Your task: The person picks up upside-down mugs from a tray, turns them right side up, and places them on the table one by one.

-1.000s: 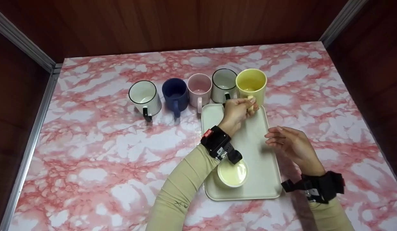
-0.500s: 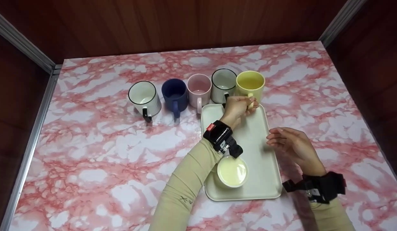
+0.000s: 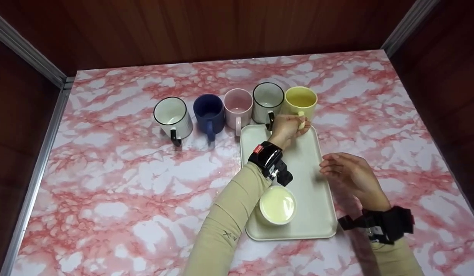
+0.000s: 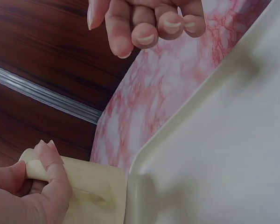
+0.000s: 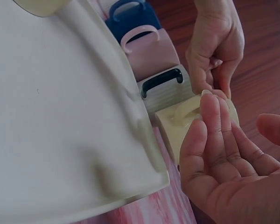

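My left hand (image 3: 288, 128) pinches the handle of a yellow mug (image 3: 300, 100), which stands upright at the right end of a row of mugs. In the left wrist view, thumb and fingers close around that handle (image 4: 37, 171). The mug is just beyond the far edge of a cream tray (image 3: 313, 207). My right hand (image 3: 353, 174) hovers beside the tray's right edge, fingers loosely extended and holding nothing. A round white-rimmed vessel (image 3: 278, 205), pale yellow within the rim, sits on the tray's near part, under my left forearm.
Left of the yellow mug stand a white mug with black rim (image 3: 268, 100), a pink mug (image 3: 238, 107), a blue mug (image 3: 209, 111) and another black-rimmed white mug (image 3: 172, 115). All handles face me. Dark wood panels (image 3: 221, 30) enclose the pink marbled table (image 3: 125, 199).
The yellow mug has come down to the table at the row's end, held by my left hand. My left forearm has shifted right and forward. My right hand has barely moved.
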A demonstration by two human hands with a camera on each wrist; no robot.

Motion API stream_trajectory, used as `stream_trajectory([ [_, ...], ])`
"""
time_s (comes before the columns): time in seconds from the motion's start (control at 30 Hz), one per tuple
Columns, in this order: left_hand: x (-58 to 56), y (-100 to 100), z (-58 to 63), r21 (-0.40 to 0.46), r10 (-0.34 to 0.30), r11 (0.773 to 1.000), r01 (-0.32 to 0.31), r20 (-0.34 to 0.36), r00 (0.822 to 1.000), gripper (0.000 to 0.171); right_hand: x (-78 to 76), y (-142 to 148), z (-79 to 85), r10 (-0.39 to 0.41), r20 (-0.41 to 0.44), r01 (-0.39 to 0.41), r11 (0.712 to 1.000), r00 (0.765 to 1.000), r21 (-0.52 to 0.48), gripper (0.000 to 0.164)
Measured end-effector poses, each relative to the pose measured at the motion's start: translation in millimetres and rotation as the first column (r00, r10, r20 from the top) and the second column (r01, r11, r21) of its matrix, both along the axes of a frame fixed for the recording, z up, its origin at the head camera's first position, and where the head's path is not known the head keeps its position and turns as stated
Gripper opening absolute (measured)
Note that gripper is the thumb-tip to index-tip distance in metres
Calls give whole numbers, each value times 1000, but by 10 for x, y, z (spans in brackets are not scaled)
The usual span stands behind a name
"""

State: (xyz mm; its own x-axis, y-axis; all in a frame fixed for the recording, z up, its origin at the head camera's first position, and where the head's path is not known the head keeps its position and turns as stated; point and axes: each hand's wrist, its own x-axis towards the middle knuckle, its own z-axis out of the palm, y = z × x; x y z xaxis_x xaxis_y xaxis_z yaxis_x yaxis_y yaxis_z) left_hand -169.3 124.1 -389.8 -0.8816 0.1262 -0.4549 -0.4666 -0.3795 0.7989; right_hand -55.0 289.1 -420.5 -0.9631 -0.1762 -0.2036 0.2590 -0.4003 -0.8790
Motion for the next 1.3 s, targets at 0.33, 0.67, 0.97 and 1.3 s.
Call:
stream_trajectory([
  [0.33, -32, -2, -76, 17, -7, 1000, 8, -18, 1000, 17, 5, 32, -15, -5, -9, 5, 1000, 1000, 6, 22],
  [0.67, -29, 6, -43, -249, -84, 966, 68, -56, 995, 17, 11, 37, -17, 5, -18, -5, 1000, 1000, -3, 22],
  [0.97, -336, 217, -446, -239, -15, 971, -12, -110, 994, 13, 13, 40, -26, -8, -17, 8, 1000, 1000, 12, 22],
  [1.3, -1741, 1025, -2753, -227, -90, 973, 37, -227, 970, 12, 8, 60, -19, -10, -19, 10, 1000, 1000, 26, 22],
])
